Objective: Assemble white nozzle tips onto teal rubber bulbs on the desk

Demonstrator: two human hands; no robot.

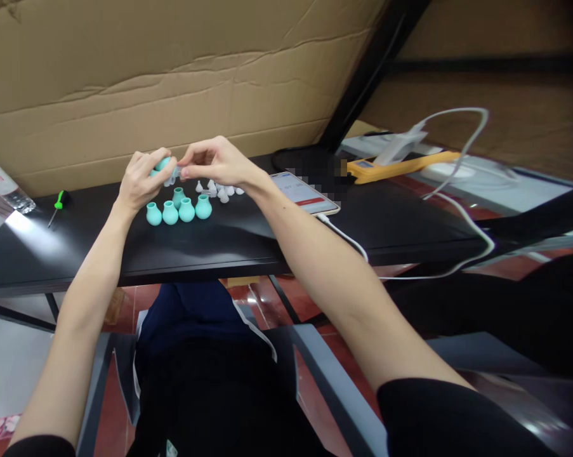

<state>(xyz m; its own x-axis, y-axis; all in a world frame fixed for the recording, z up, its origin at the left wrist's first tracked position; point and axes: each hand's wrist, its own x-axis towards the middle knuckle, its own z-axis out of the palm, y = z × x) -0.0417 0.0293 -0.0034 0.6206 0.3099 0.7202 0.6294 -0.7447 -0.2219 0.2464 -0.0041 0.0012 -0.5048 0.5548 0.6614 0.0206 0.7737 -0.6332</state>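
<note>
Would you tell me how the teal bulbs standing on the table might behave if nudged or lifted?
The teal bulbs look small beside the left hand holding one, so probably light. Round bellies and narrow necks suggest a nudge might tip one and roll it. Their matte, rubbery look suggests they give when squeezed rather than slip.

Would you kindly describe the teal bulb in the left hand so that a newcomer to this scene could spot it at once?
On the black table before the cardboard sheet, teal bulbs stand beside white tips. Above them, the left hand grips the held bulb while the right hand pinches at its neck. It alone is off the table and lying sideways; the rest stand upright.
</note>
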